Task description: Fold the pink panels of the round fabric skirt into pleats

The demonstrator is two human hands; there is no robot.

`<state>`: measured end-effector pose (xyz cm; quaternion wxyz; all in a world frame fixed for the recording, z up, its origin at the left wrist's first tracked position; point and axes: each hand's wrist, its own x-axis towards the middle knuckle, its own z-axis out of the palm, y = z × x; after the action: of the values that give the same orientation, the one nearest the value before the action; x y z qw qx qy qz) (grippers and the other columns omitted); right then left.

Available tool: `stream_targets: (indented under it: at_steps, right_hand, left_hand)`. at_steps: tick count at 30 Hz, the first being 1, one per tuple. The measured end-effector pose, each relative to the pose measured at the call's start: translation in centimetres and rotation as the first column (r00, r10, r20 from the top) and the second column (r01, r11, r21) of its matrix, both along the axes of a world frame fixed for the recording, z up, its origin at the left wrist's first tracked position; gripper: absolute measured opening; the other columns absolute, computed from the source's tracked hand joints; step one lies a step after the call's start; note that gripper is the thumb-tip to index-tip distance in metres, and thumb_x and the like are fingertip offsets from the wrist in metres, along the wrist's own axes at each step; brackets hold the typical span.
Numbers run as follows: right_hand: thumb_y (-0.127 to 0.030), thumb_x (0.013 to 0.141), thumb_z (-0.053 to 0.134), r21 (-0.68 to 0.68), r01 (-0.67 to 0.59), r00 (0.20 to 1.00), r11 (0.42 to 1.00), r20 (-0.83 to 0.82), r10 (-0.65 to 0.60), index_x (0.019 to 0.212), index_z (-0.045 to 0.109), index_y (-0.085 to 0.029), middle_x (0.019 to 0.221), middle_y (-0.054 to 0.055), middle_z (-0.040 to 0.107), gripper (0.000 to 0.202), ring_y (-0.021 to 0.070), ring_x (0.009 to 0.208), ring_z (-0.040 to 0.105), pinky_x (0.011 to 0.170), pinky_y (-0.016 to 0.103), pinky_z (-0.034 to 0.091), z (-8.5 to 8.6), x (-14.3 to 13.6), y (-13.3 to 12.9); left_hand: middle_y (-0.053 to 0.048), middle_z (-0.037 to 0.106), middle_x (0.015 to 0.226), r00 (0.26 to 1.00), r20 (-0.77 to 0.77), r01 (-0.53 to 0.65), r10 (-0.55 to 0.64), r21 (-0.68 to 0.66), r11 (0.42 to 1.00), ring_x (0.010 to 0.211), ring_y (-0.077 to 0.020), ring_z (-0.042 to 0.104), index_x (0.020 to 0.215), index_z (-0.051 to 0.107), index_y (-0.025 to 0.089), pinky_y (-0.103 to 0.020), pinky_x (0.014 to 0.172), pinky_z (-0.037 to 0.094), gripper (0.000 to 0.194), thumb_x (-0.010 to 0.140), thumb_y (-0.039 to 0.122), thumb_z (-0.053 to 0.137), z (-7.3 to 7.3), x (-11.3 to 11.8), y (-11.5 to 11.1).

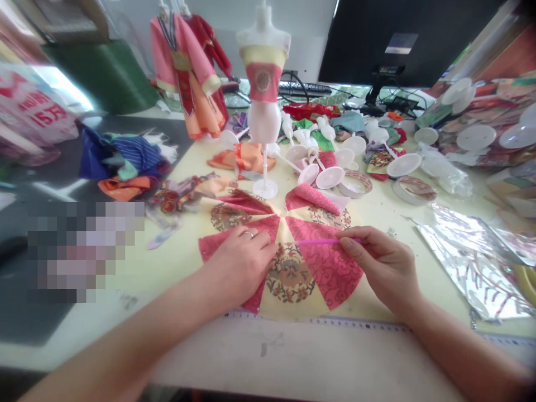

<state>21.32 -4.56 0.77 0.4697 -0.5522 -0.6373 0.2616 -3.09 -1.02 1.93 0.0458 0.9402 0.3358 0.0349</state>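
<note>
Panelled fabric circle (330, 268) under left hand (247, 257), fingers pressed flat. Right hand (383, 265) pinches pink stick (318, 242) above its panels.

Small sewing workspace, doll clothes by the look. Mini dress form (263, 78) mid-desk (201, 349), near back edge; doll robe (184, 72) hanging beside it. Pieced skirt panel (288, 273) near front edge, printed ruler strip (360, 324) under it. Fabric scraps (134, 159) left, tape rolls (414, 190) right, monitor (402, 44) at back right corner.
</note>
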Motion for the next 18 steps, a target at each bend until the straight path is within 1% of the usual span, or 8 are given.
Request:
stream_targets:
  at_steps: [4,8,11,14,16,18]
  right_hand:
    - [-0.027,0.085,0.061,0.016,0.01,1.0,1.0,-0.019,-0.01,0.085,0.066,-0.022,0.072,-0.001,0.064,0.007,0.0111,0.06,0.059,0.054,0.021,0.047,-0.1,0.3,0.0]
    - [-0.027,0.085,0.061,0.009,0.019,1.0,1.0,-0.019,-0.019,0.085,0.066,-0.022,0.071,-0.001,0.064,0.007,0.0108,0.06,0.059,0.054,0.02,0.046,-0.1,0.4,0.0]
    - [-0.027,0.085,0.061,0.007,0.027,0.999,1.0,-0.019,-0.026,0.085,0.066,-0.022,0.071,-0.001,0.064,0.007,0.0111,0.06,0.058,0.054,0.021,0.046,-0.1,0.4,0.1]
    - [-0.027,0.085,0.061,0.006,0.026,0.999,1.0,-0.02,-0.026,0.085,0.066,-0.022,0.072,0.0,0.064,0.007,0.0111,0.061,0.059,0.054,0.021,0.046,-0.1,0.4,0.1]
    - [-0.027,0.085,0.062,0.008,0.026,0.999,1.0,-0.021,-0.026,0.085,0.066,-0.022,0.073,0.0,0.064,0.007,0.0108,0.061,0.059,0.055,0.02,0.046,0.0,0.4,0.1]
    - [-0.026,0.085,0.062,0.005,0.02,0.999,1.0,-0.028,-0.02,0.085,0.067,-0.022,0.073,-0.001,0.065,0.006,0.0101,0.062,0.059,0.056,0.02,0.046,0.0,0.4,0.1]
  left_hand:
    - [-0.009,0.058,0.095,0.996,-0.081,0.044,-0.04,0.049,0.998,0.087,-0.0223,0.053,0.113,0.057,0.011,-0.04,0.083,0.039,0.032,0.085,0.007,0.041,0.4,-0.1,-0.3]
    - [-0.009,0.058,0.093,0.992,-0.112,0.064,-0.05,0.125,0.99,0.085,-0.0232,0.053,0.11,0.058,0.01,-0.04,0.081,0.039,0.034,0.081,0.006,0.042,0.5,0.1,-0.8]
    - [-0.009,0.059,0.09,0.986,-0.162,0.083,-0.047,0.227,0.97,0.079,-0.0226,0.053,0.108,0.059,0.008,-0.042,0.081,0.039,0.033,0.081,0.005,0.04,0.2,0.4,-1.3]
    - [-0.009,0.058,0.087,0.98,-0.198,0.082,-0.015,0.336,0.938,0.074,-0.0211,0.053,0.105,0.061,0.008,-0.043,0.081,0.038,0.033,0.082,0.004,0.037,-0.3,0.7,-1.8]
    - [-0.008,0.058,0.086,0.98,-0.196,0.08,-0.007,0.366,0.927,0.072,-0.0204,0.052,0.103,0.061,0.009,-0.043,0.082,0.038,0.033,0.081,0.004,0.037,-0.5,0.8,-1.8]
    - [-0.008,0.058,0.085,0.984,-0.179,0.076,-0.012,0.358,0.93,0.072,-0.0204,0.052,0.102,0.062,0.009,-0.042,0.08,0.039,0.032,0.081,0.004,0.038,-0.7,0.8,-1.7]
